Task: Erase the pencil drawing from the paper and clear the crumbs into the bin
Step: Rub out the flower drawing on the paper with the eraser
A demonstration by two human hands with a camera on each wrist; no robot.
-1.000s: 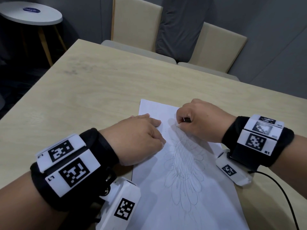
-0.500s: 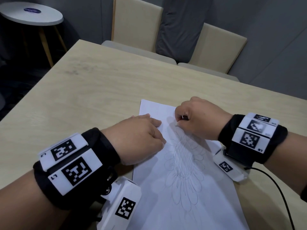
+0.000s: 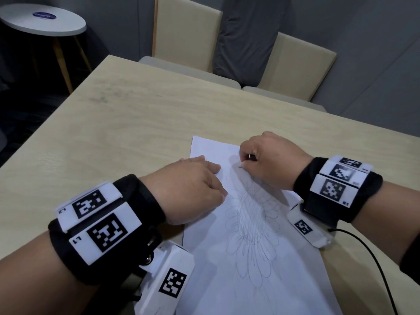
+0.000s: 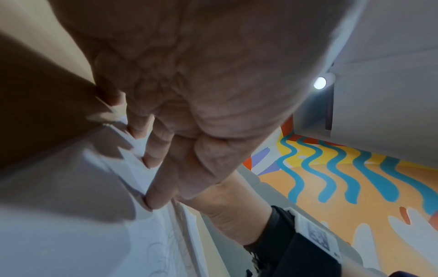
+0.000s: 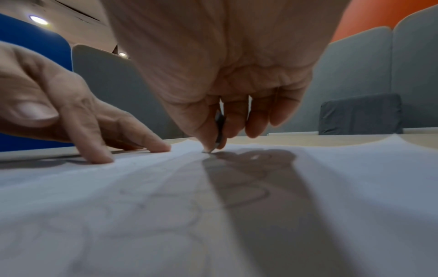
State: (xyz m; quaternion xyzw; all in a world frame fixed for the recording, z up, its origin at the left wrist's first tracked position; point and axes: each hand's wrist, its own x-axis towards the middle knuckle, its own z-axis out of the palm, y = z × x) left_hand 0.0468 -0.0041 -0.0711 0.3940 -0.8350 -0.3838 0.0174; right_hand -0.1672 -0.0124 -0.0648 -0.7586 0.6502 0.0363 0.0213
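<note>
Grey walls, two beige chairs [image 3: 295, 64] behind a pale wooden table [image 3: 136, 114], a round side table [image 3: 43, 19] off left. On the table lies the paper [image 3: 284, 280] with its pencil flower drawing [image 3: 252, 223]. Left hand [image 3: 188, 189] presses flat, fingers straight, on the sheet's left edge; right hand [image 3: 272, 160] pinches a small dark eraser [image 5: 220, 129], tip down at the drawing's top.

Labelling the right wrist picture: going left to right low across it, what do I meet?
Left hand, fingers pressing the paper → right hand pinching a slim eraser → grey cushion.
</note>
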